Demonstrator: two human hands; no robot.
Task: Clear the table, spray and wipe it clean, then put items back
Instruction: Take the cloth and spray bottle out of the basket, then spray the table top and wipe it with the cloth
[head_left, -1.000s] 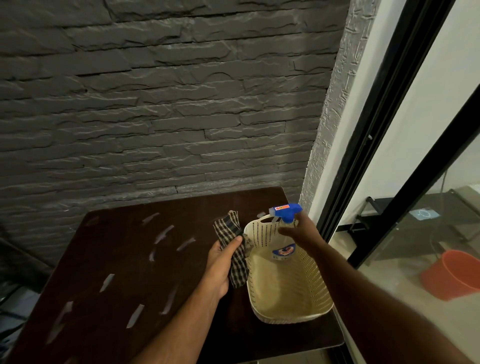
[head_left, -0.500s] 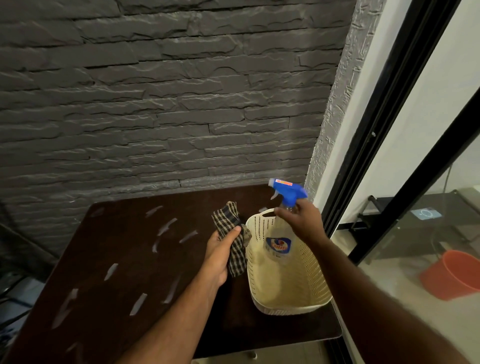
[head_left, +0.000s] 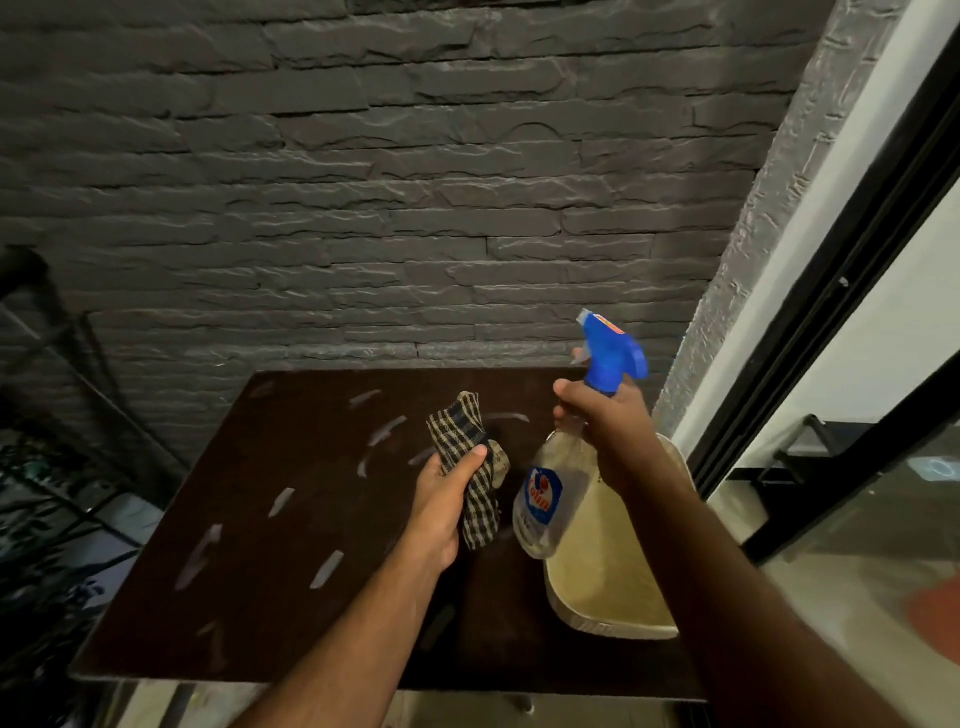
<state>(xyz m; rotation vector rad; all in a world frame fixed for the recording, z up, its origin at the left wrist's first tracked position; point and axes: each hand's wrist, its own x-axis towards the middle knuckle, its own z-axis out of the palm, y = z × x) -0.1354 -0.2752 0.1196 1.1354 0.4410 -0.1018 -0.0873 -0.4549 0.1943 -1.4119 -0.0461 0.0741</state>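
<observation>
A dark brown table (head_left: 291, 597) stands against a grey stone wall, with pale streaks across its top. My left hand (head_left: 441, 499) grips a checked cloth (head_left: 467, 441) above the table's middle. My right hand (head_left: 602, 421) holds a clear spray bottle (head_left: 545, 493) by its neck; the blue trigger head (head_left: 610, 353) sticks up and points left. The bottle hangs tilted above the left rim of a cream perforated basket (head_left: 602, 587) that sits on the table's right side, partly hidden by my right forearm.
The stone wall (head_left: 363, 208) runs close behind the table. A black-framed glass door (head_left: 831, 332) is right of the basket. An orange bucket (head_left: 935, 613) shows blurred beyond the glass. Dark metal framing (head_left: 52, 364) stands at the left.
My right hand has lifted the spray bottle up out of the basket and toward the left. My left hand still holds the cloth in much the same place.
</observation>
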